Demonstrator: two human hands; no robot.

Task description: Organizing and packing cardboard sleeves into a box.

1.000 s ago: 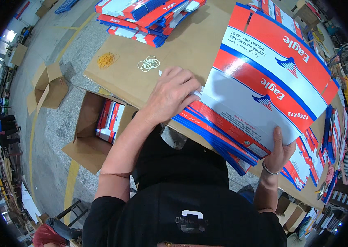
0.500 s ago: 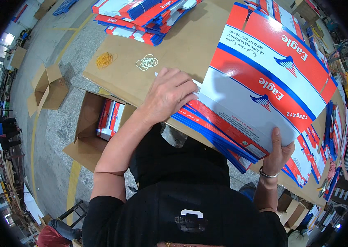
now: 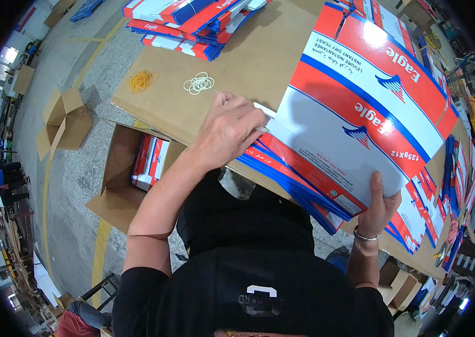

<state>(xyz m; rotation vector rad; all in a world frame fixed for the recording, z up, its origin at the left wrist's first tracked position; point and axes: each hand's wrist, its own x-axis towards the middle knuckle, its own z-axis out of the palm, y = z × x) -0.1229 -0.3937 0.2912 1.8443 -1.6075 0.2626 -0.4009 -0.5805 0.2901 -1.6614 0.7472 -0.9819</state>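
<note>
A thick stack of flattened red, white and blue printed cartons (image 3: 355, 112) lies on a brown cardboard-covered table (image 3: 260, 62). My left hand (image 3: 229, 132) grips the stack's near left corner, fingers curled over its edge. Under the stack's near right edge, my right hand (image 3: 380, 208) holds it with the thumb up against the top carton; a bracelet circles that wrist. White rubber bands (image 3: 198, 83) lie on the table just beyond my left hand.
Yellow rubber bands (image 3: 141, 81) lie at the table's left. Another pile of flat cartons (image 3: 192, 22) sits at the far side. An open cardboard box (image 3: 122, 180) with cartons inside stands on the floor at left, and an empty box (image 3: 63, 121) further left. People sit at far left.
My left hand has slid slightly along the stack's corner and the stack has shifted a little toward me; my right hand keeps its hold.
</note>
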